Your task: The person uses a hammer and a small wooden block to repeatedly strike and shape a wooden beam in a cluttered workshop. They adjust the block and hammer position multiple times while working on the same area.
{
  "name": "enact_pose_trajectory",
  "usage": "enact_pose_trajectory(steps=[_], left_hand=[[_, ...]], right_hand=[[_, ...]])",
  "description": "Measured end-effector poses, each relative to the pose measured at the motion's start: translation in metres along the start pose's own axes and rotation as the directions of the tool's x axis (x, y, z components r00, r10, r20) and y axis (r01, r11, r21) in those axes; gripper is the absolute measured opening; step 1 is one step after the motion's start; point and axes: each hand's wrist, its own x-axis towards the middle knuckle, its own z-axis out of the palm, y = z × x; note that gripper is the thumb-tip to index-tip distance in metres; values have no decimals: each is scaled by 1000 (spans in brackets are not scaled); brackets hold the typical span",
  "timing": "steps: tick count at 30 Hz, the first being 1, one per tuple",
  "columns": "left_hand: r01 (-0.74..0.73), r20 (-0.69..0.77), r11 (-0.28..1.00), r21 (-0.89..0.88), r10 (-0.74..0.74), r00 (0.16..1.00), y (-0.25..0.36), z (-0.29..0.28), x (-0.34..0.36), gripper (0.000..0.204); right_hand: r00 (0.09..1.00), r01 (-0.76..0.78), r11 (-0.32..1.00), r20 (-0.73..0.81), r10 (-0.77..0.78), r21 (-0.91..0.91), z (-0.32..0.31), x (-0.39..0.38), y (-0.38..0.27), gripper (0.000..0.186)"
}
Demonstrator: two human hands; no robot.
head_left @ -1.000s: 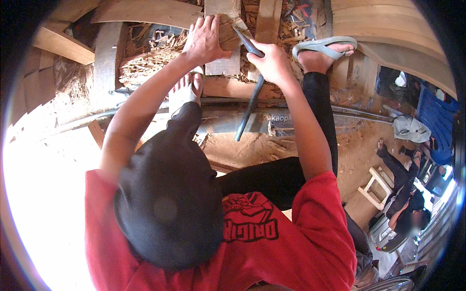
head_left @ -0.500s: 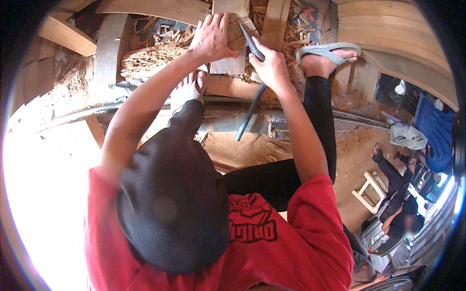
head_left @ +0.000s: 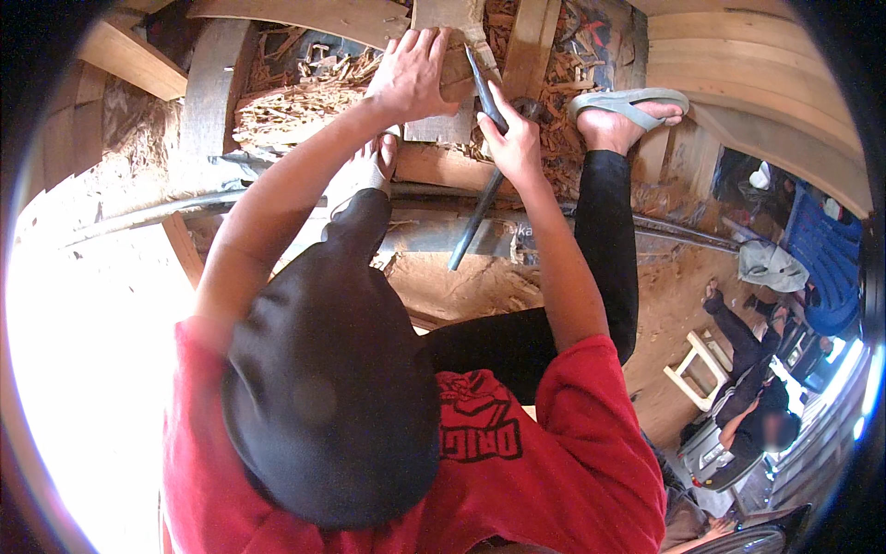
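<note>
My left hand (head_left: 411, 78) presses on a brown wooden block (head_left: 458, 72), its fingers over the far side and the thumb stretched along the near side. Beneath lies a pale wooden board (head_left: 445, 129). Just to the right, my right hand (head_left: 514, 138) is closed around a dark metal tool with a narrow pointed end (head_left: 479, 78), tilted toward the block's right edge. Below that hand a dark bluish bar (head_left: 474, 222) slants down to the left. Whether bar and pointed piece are joined is hidden by my fingers.
Wood chips (head_left: 305, 103) cover the ground between planks (head_left: 217, 92). My sandalled foot (head_left: 616, 115) stands at the right, the other beside the board. A long pipe (head_left: 138, 222) crosses below. Farther right are a blue plastic chair (head_left: 826, 258), a pale stool (head_left: 699, 371) and another person (head_left: 752, 406).
My left hand has shifted slightly right on the wood. My right hand has moved a little lower and left, and the pointed tool stands a bit steeper.
</note>
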Motion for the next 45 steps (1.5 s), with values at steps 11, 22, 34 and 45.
enact_pose_trajectory(steps=[11,22,34,45], left_hand=[[26,-12,998,-55,-27,1000,-1,-3,1,130],[66,-52,995,-70,-69,996,4,4,-3,132],[69,23,996,-56,-67,997,4,-4,2,137],[95,-155,889,-447,-182,971,-73,-21,-27,63]], right_hand=[[927,-188,974,-350,135,-123,11,10,-24,63],[992,76,958,-79,-102,-276,-13,-40,-37,48],[998,-21,891,-65,-10,-454,-26,-30,-46,49],[989,-34,961,-150,-7,-274,-44,-60,-47,47]])
